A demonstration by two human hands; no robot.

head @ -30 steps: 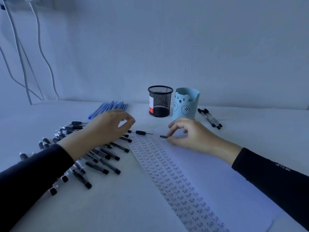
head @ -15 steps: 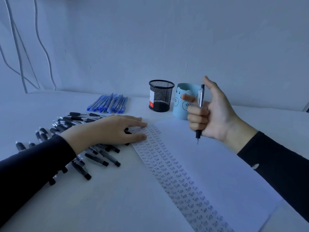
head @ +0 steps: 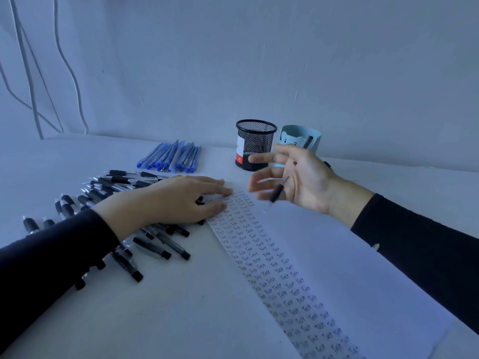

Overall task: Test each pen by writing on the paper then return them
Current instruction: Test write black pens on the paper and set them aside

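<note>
My right hand (head: pixel 309 181) hovers above the top of the white paper (head: pixel 344 257), palm towards me, fingers loosely spread and blurred. A black pen (head: pixel 278 190) slants through its fingers, tip down and left, clear of the sheet. The paper's left strip is filled with rows of the handwritten word "Test". Flat, with straight fingers, my left hand (head: pixel 178 200) presses on the paper's top left corner and covers part of a pile of black pens (head: pixel 155 247).
A bundle of blue pens (head: pixel 172 156) lies at the back left. A black mesh pen holder (head: pixel 255 145) and a light blue bear cup (head: pixel 294 133) stand by the wall behind my right hand. White cables (head: pixel 26 73) hang down the wall at the left.
My right hand picked the black pen off the table, raised it upright in a fist, and now spreads its fingers with the pen slanted. My left hand flattened onto the paper's corner.
</note>
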